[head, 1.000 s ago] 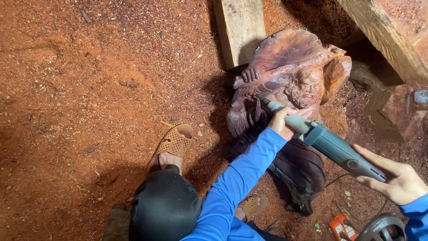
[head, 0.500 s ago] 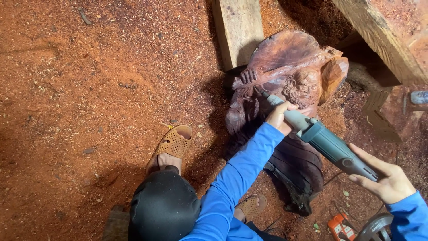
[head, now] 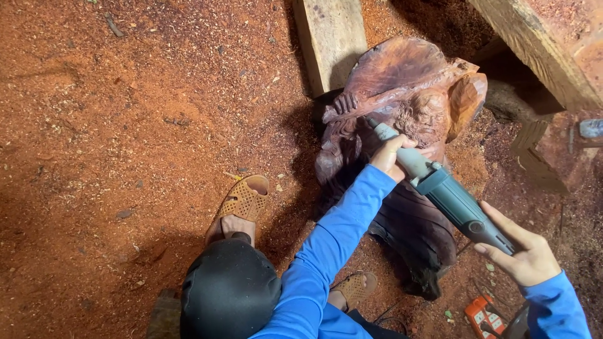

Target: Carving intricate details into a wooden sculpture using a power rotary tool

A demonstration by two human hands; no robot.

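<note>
Teal grinder (head: 449, 199) spans both fists; left hand (head: 389, 157) grips nose, right hand (head: 524, 254) clasps tail.

No packages, signs or screens showing anywhere; only a small orange-and-white boxy object (head: 485, 316) lying on the sawdust floor (head: 125, 125), markings illegible.

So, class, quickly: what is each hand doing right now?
Left hand: closed around the front of the grinder.
Right hand: holding the grinder's rear end.

Open sawdust floor (head: 125, 125) leftward (plank (head: 330, 37), beam (head: 534, 56) crowding the carving (head: 402, 81)).
</note>
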